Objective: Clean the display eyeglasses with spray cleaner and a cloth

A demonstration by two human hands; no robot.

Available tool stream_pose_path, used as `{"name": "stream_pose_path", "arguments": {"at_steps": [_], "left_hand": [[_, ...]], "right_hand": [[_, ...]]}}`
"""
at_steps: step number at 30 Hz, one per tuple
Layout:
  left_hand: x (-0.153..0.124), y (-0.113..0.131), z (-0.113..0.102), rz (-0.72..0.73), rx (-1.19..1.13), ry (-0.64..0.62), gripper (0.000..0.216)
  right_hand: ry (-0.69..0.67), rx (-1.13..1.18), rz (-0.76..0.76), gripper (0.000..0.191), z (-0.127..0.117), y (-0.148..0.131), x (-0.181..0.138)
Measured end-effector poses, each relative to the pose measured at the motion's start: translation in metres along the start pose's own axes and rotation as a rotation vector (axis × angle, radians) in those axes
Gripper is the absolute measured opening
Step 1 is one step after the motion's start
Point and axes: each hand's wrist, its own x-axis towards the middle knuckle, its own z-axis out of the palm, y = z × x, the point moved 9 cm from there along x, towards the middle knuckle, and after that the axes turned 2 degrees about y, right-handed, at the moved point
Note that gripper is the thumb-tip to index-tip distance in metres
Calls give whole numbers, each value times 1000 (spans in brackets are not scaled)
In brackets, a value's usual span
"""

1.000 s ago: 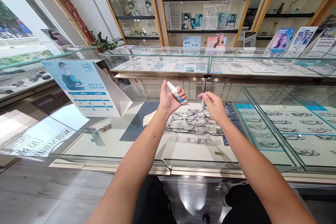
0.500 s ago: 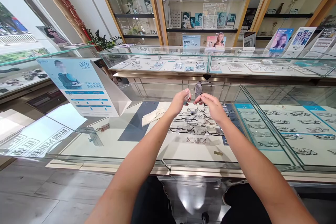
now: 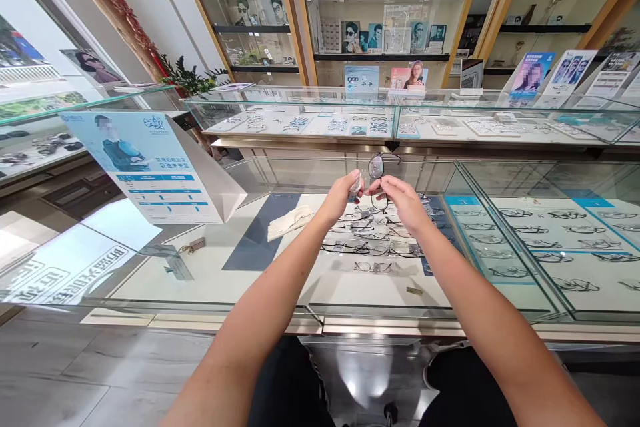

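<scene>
Eyeglasses (image 3: 376, 167) up in the air over the display counter (image 3: 280, 285), on end, one lens above the fingers, the other lower down. Right hand (image 3: 404, 200) has them in a closed pinch of thumb and fingers near the middle of the frame. A second ago they showed nearly edge-on; now the upper lens shows its face.

Left hand (image 3: 342, 195) curled closed around a small bottle (image 3: 355, 188), mostly hidden by the fingers. Earlier the bottle lay in plain view on an opened palm, apart from the glasses. Hand has since turned over and come in; bottle now just beside the frame. My reading: bottle and lens are being worked together. Whether anything leaves the nozzle, cannot tell.

Further out: pale cloth (image 3: 291, 221) left of the hands, crumpled, over the edge of a dark panel (image 3: 253, 247). Beneath the hands, rows of spectacles (image 3: 373, 267). Farther left, a blue-and-white sign (image 3: 150, 177) standing on the counter.
</scene>
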Motion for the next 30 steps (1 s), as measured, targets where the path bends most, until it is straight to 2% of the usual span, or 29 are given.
{"name": "stream_pose_path", "arguments": {"at_steps": [7,11,14,16,18,20,23,25,27,30], "left_hand": [[-4,6,13,72,112,-96,54],[-6,-1,20,98,207,-150,51],[-6,-5,25,87,197,-194,51],[-2,-6,19,74,128,-153,55],[6,-6,2,67,54,-36,58],[15,-9,-24,44,13,127,54],[22,-24,-70,-50,73,392,29],[21,-37,-96,-143,175,522,16],[19,-51,-115,-229,257,587,23],[17,-68,-131,-293,309,611,29]], "right_hand": [[119,70,3,40,-17,7,5],[93,68,3,42,-14,8,5],[66,61,6,42,-11,7,4],[76,59,5,41,-12,6,3],[91,57,3,41,-14,5,3],[93,57,5,41,-15,4,3],[91,72,4,41,-16,5,3],[93,98,4,39,-17,6,3],[93,126,11,38,-18,8,3],[94,140,25,37,-17,9,3]]}}
